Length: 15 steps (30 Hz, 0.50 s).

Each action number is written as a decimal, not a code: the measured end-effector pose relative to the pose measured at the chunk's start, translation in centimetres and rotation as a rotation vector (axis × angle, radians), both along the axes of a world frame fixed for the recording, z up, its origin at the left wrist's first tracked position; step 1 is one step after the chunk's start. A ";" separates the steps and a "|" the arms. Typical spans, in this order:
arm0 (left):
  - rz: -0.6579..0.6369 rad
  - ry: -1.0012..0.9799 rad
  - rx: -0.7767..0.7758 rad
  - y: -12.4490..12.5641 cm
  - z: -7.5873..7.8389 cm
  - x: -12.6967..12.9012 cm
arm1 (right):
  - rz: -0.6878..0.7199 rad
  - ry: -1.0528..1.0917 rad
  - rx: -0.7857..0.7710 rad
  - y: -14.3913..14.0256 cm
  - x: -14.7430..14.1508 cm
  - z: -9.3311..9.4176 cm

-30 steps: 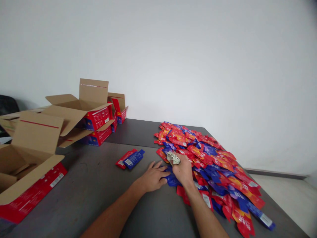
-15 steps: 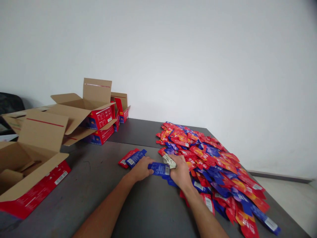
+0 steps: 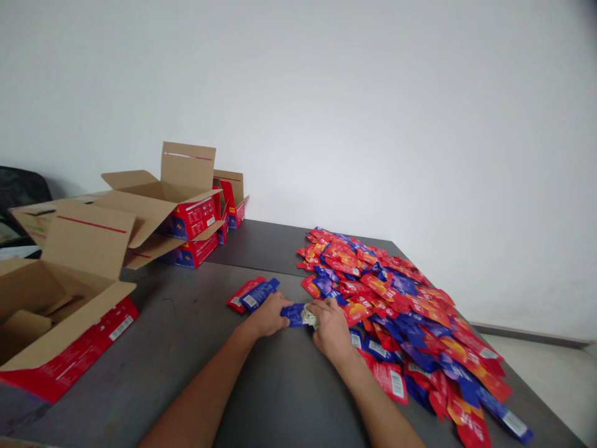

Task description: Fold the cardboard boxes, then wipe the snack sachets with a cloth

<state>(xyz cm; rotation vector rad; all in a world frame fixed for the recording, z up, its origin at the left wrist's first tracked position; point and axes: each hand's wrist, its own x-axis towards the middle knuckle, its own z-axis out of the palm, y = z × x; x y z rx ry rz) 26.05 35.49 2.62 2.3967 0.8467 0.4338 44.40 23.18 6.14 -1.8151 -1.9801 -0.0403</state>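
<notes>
Open cardboard box (image 3: 51, 311) at the table's left edge, flaps up, red printed side facing the table (image 3: 196, 373) middle. Behind it, toward the far left corner, more open red-and-blue boxes (image 3: 186, 218), stacked and flapped wide. A red packet (image 3: 240, 295) and a blue packet (image 3: 259, 294) lying flat side by side, touching, on the bare grey surface left of centre, just beyond the hands.

Left hand (image 3: 268, 314) resting low on the table, fingers curled and pinching the left end of a blue sachet (image 3: 293, 314). Sachet held between both hands, just above or on the surface near the table's middle, at the left fringe of the heap. Right hand (image 3: 330, 326) gripping the sachet's right end, fingers bent and pressed together, with a small crumpled pale wad (image 3: 308, 316) tucked under the fingertips; cannot tell what the wad is.

Large heap of red and blue packets (image 3: 401, 311) spread along the right side of the table, from the far edge down toward the near right corner, overlapping loosely. White wall (image 3: 373, 124) behind, floor strip visible past the right edge.
</notes>
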 end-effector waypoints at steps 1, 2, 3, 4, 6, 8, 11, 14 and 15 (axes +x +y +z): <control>0.007 -0.017 -0.022 0.1 -0.2 -0.1 | -0.031 -0.008 -0.001 0.0 0.3 0.0; 0.017 -0.038 -0.054 0.2 -0.4 -0.1 | -0.054 -0.012 0.002 -0.1 0.6 0.0; 0.027 -0.060 -0.091 0.3 -0.7 -0.1 | -0.064 -0.014 0.010 -0.1 0.7 0.0; 0.037 -0.084 -0.127 0.4 -0.9 -0.1 | -0.059 -0.013 0.022 -0.2 0.6 0.0; 0.055 -0.134 -0.184 0.6 -1.4 0.1 | -0.005 -0.007 0.055 -0.2 0.1 0.1; 0.072 -0.178 -0.224 0.7 -1.7 0.1 | 0.096 0.006 0.079 -0.1 -0.9 0.2; 0.096 -0.224 -0.265 0.9 -1.7 0.2 | 0.209 0.023 0.060 0.1 -2.4 0.4; 0.095 -0.223 -0.266 0.7 -1.3 0.1 | 0.197 0.008 0.026 0.2 -3.1 0.5; 0.095 -0.212 -0.262 0.7 -1.1 0.1 | 0.179 -0.006 0.019 0.2 -3.0 0.5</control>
